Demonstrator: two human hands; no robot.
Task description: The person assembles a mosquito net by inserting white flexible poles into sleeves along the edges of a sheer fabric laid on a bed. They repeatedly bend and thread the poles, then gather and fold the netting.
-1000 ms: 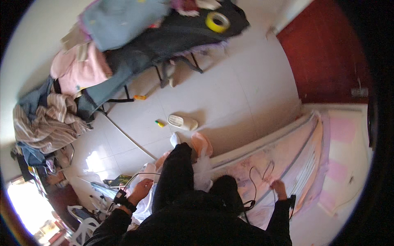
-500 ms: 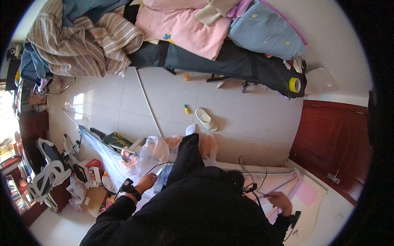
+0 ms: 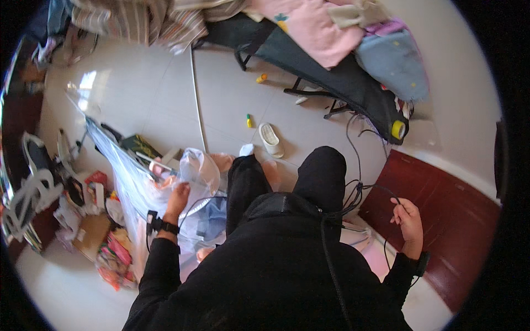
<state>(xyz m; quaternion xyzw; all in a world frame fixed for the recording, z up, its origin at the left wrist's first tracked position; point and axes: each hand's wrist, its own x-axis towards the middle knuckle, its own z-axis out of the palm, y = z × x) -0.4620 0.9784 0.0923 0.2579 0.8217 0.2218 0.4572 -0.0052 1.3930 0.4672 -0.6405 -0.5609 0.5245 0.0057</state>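
Note:
My left hand point(image 3: 178, 199) is closed, its fingers curled together in front of pale sheer netting point(image 3: 124, 165). Whether anything is between those fingers I cannot make out. A black device point(image 3: 153, 222) is strapped at that wrist, and a thin black cable runs from near it toward my lap. My right hand point(image 3: 407, 216) is raised before the dark red door, its fingers bent around a black cable point(image 3: 381, 187). That cable leads to a tangled knot of cords beside my right knee; another stretch hangs below the hand. Blue cloth point(image 3: 212, 218) lies between my left arm and leg.
A black folding bed point(image 3: 309, 58) heaped with bedding stands ahead. On the tiled floor lie a long white pole point(image 3: 197, 105), a cream slipper point(image 3: 270, 139) and a small yellow-green object point(image 3: 249, 121). Clutter and a cardboard box point(image 3: 91, 234) are at left; the red door point(image 3: 441, 226) is at right.
My view has shifted and tilted. My right leg now shows, bent forward. The right hand has risen outward with the cable; the left hand has moved up and left toward the netting.

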